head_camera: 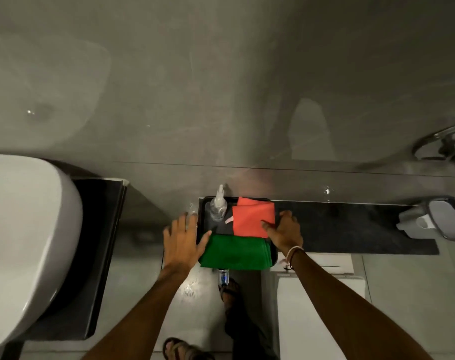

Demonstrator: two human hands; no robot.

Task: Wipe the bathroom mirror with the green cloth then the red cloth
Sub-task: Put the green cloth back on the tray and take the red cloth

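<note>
A black tray (222,228) rests on a dark ledge against the grey wall, its near end jutting past the ledge. On it lie a folded green cloth (234,252) at the near end, a folded red cloth (249,219) at the far right, and a clear spray bottle (217,207) at the far left. My left hand (182,240) lies flat with fingers spread beside the tray's left rim, its thumb touching the green cloth's edge. My right hand (286,229) curls over the tray's right rim, one fingertip on the red cloth. I cannot make out a mirror.
A white washbasin (26,229) on a black counter stands at the left. The dark ledge (351,224) runs right to a grey holder (434,219), with chrome fittings (449,144) on the wall above. A white toilet tank (322,307) and my sandalled foot (229,289) are below.
</note>
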